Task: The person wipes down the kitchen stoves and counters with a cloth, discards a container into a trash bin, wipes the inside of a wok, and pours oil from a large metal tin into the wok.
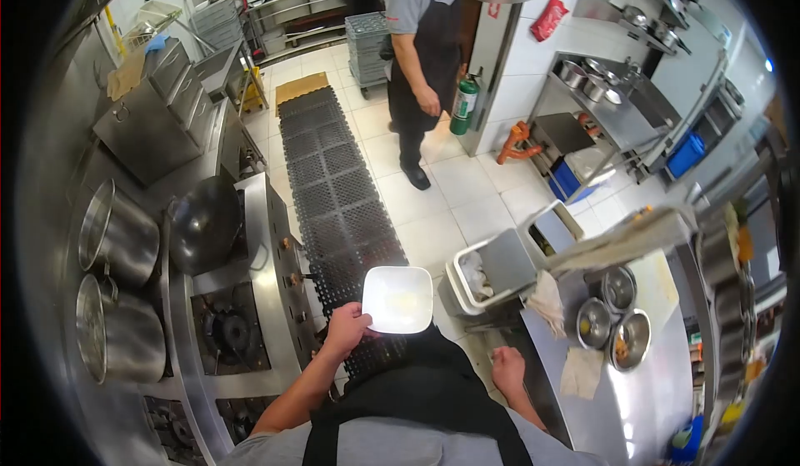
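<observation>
Our left hand (pixel 348 329) pinches the bowl (pixel 397 299) at its near left corner, above the mat (pixel 333 174); right hand (pixel 508 371) is half-curled, looks empty. Probably light, stiff, kinda breakable, so rim's our best hold.

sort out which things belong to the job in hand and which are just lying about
In use:
white dish, in the left hand

Just lying about:
steel bowls and cloths on the counter
black wok
tall steel pots
</observation>
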`<state>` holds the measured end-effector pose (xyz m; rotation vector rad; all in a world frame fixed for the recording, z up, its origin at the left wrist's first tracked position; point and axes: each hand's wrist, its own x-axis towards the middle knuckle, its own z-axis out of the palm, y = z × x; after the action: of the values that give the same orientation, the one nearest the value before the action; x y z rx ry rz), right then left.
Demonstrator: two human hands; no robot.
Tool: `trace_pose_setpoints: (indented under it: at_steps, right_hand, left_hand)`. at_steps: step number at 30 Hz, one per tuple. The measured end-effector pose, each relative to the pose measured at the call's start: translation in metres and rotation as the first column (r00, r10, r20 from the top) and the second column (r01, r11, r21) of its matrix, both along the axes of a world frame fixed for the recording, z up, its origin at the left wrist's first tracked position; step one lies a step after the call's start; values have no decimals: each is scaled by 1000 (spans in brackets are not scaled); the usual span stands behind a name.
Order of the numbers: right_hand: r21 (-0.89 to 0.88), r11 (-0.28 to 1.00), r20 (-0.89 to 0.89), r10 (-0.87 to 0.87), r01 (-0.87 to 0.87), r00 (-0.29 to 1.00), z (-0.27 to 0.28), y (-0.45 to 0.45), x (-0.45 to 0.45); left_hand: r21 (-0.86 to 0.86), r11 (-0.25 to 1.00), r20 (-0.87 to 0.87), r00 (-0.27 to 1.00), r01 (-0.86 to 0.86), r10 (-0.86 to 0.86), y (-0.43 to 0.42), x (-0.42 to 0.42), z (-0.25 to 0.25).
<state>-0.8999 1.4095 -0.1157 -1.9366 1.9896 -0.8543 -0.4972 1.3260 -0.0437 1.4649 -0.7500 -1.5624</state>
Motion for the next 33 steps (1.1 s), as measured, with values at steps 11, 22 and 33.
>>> trace_pose_setpoints:
  at_steps: [11,22,33]
  right_hand:
    - [386,879,102,261,-280,960,63,-387,62]
    - [510,691,11,591,-513,807,52,-657,166]
    - [972,130,198,-14,-195,980,-204,-709,119]
  left_hand:
    - [22,991,94,987,-134,132,-209,64,56]
    - [69,899,173,893,-432,416,-336,178,23]
    - [71,944,240,924,-321,297,-611,358,17]
